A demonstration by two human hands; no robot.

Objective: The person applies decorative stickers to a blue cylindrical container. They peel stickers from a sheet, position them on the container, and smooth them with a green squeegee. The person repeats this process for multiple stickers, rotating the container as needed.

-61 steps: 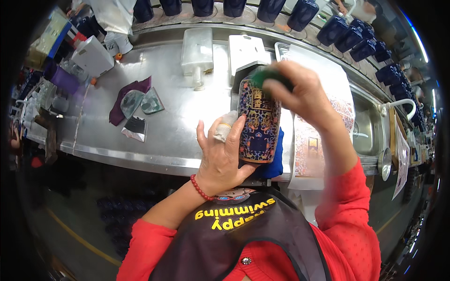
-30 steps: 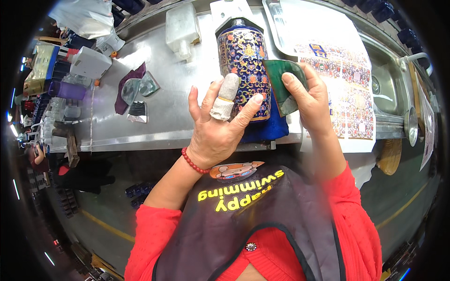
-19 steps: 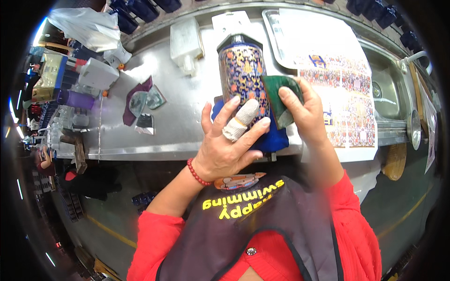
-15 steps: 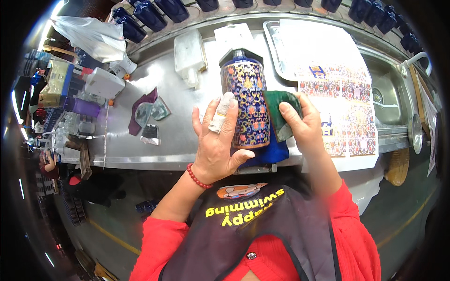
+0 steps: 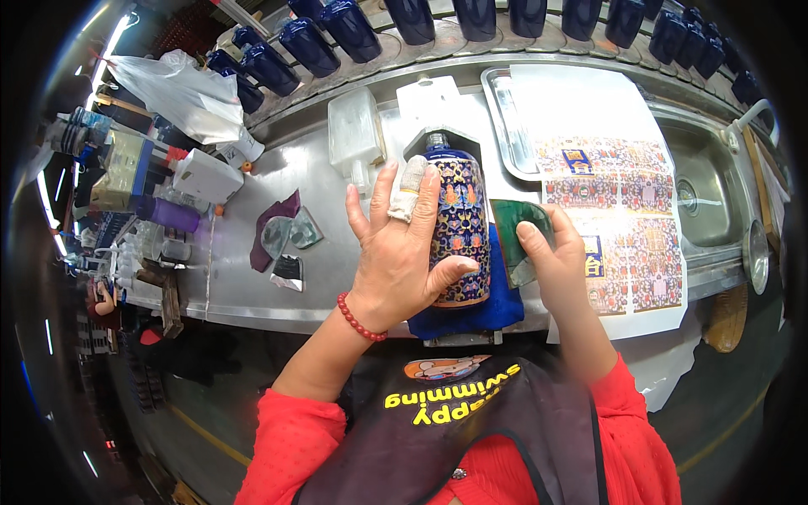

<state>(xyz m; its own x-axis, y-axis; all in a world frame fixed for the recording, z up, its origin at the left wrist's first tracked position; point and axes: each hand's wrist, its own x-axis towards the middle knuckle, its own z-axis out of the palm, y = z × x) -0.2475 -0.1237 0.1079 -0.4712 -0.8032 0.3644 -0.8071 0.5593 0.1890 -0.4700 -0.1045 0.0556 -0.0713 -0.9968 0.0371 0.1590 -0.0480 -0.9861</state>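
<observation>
A dark blue bottle (image 5: pixel 461 227) covered in a colourful floral pattern lies on its back, its neck pointing away from me, on a blue cloth (image 5: pixel 507 311). Over its left side my left hand (image 5: pixel 396 244) is spread open, thumb across the pattern; whether the palm presses on it I cannot tell. One of its fingers wears a pale wrap (image 5: pixel 407 192). Just right of the bottle, my right hand (image 5: pixel 557 252) pinches a flat green scraper (image 5: pixel 515 231) between thumb and fingers. A narrow gap separates the scraper from the bottle.
Sheets of printed floral decals (image 5: pixel 648 261) lie at the right, partly over a metal tray (image 5: pixel 505 109), before a sink (image 5: pixel 715 185). A clear bottle-shaped block (image 5: pixel 353 126) and several scraper-like pieces (image 5: pixel 290 231) lie left. Several blue bottles (image 5: pixel 412 21) line a conveyor behind.
My view has tilted, so the bench sits lower in the picture. The scraper has come away from the bottle's right edge. My left hand covers more of the bottle's left side.
</observation>
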